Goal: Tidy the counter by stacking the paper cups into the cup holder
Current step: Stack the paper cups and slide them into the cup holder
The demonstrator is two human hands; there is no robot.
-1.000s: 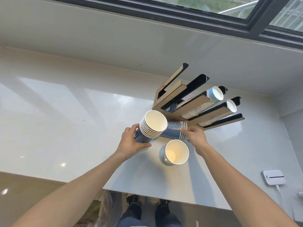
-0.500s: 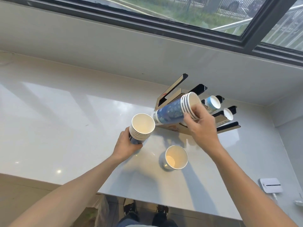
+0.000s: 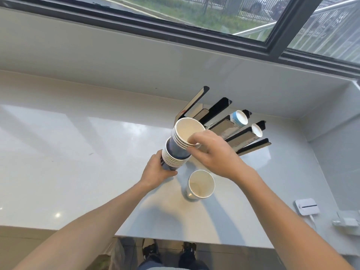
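Observation:
My left hand (image 3: 155,171) grips a stack of blue paper cups (image 3: 171,159) standing on the white counter (image 3: 78,152). My right hand (image 3: 211,152) holds a second, shorter stack of cups (image 3: 187,133) by its rims, its base pushed into the top of the left stack. A single cup (image 3: 200,184) stands upright just in front of them. The slotted cup holder (image 3: 220,121) stands behind, with two cup stacks, one light blue (image 3: 238,117) and one white (image 3: 256,130), in its right slots.
A white box with a cable (image 3: 306,206) lies at the counter's right, with a small white adapter (image 3: 344,224) beyond it. The wall and window sill run behind the holder. The counter's front edge is near my feet.
My right hand swung the short stack from lying sideways in front of the holder to upright and set it into the stack in my left hand.

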